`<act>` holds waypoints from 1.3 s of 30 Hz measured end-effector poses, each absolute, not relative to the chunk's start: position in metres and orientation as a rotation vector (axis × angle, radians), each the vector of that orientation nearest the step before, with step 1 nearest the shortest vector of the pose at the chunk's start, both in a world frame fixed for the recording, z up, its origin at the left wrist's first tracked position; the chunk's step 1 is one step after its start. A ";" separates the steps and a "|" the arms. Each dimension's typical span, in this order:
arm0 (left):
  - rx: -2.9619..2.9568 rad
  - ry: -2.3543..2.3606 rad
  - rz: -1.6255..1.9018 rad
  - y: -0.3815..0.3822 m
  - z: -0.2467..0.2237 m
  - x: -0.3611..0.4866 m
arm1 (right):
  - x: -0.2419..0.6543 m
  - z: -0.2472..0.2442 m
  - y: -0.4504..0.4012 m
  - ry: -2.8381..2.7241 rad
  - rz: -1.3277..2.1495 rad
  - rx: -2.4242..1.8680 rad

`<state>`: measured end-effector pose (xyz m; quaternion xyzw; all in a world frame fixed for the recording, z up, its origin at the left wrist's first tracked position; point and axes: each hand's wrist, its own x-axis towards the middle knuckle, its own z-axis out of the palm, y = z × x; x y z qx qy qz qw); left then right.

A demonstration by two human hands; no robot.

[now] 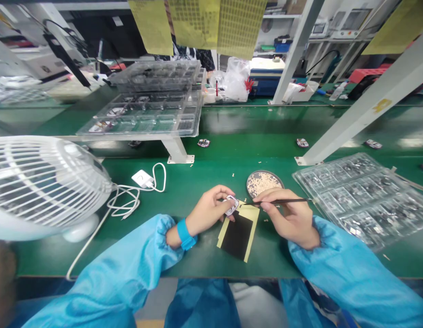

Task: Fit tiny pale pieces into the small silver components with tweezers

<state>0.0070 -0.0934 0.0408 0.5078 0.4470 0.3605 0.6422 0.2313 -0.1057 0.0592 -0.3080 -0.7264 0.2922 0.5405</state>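
Tweezers (283,201) pinched in right hand (289,218), tips over the yellow-edged black pad (237,234) on the green table (146,255). Left hand (209,210) grips small white-framed part (231,205) between thumb and fingers, just above the pad's upper edge. Round dish (264,182) of tiny pale pieces sits right behind. Clear tray (363,196) of parts lies off to the right.

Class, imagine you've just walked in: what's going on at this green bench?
Someone's left hand holds a small pale-rimmed part above a black pad. The right hand grips a thin dark tool, its tip pointing towards the part. A round dish of tiny pale pieces sits just beyond, and a clear compartment tray lies to the right.
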 end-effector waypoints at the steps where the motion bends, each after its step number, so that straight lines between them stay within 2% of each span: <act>1: 1.137 1.018 0.818 -0.094 0.040 0.008 | 0.231 0.059 -0.106 -1.732 0.691 -0.736; 39: 0.958 1.038 0.923 -0.093 0.027 0.010 | 0.227 0.048 -0.101 -2.056 0.537 -0.606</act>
